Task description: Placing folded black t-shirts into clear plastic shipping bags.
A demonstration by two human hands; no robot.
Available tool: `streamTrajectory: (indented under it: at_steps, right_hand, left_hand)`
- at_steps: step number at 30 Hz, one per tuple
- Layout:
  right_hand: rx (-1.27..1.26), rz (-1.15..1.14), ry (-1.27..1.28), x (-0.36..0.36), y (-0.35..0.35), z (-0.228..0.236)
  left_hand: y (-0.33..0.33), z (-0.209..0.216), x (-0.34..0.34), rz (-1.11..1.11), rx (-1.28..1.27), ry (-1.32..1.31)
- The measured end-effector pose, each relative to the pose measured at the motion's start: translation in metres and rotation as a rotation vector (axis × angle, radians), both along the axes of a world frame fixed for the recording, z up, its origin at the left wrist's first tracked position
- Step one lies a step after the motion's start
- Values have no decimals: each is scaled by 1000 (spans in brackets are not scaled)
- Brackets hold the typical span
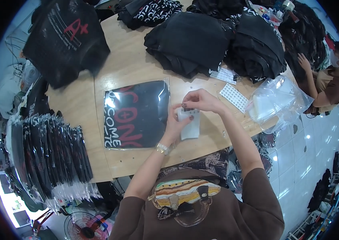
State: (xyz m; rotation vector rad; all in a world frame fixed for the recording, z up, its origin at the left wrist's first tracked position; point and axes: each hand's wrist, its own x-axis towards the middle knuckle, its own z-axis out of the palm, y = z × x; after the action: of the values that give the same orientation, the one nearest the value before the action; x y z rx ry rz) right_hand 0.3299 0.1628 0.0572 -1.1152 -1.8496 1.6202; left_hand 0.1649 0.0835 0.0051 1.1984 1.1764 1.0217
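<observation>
In front of me, a folded black garment in a clear plastic bag (149, 116) lies flat on the wooden table, with red and white print along its left half. Just right of it, my left hand (173, 124) is closed on a white sticker sheet (190, 131) with small dark marks near its top. The sheet looks bent over at that end. My right hand (201, 100) pinches at the sheet's upper edge, close to my left fingertips. Whether a single sticker sits between the right fingers is too small to make out.
Folded black garments (189, 42) are piled at the back. Two more sticker sheets (234, 97) and clear plastic bags (275, 102) lie to the right. Bagged garments (49, 156) stand in a row at left. Another person (325, 80) works at far right; a fan (86, 228) stands lower left.
</observation>
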Motion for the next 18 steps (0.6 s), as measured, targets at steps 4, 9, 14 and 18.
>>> streamTrajectory:
  at_steps: [4, 9, 14, 18]
  right_hand:
    - [-64, 103, 67, -15, -13, 43]
    - [-1, 138, -19, -30, -13, 62]
    - [17, 398, 102, -25, -6, 79]
    - [-6, 374, 98, -32, -1, 76]
  left_hand:
    - [-11, 8, -26, -513, -466, -738]
    - [-28, 55, -25, -652, -446, -805]
    - [-32, 73, -38, -580, -466, -614]
    - [-29, 70, -47, -567, -491, -645]
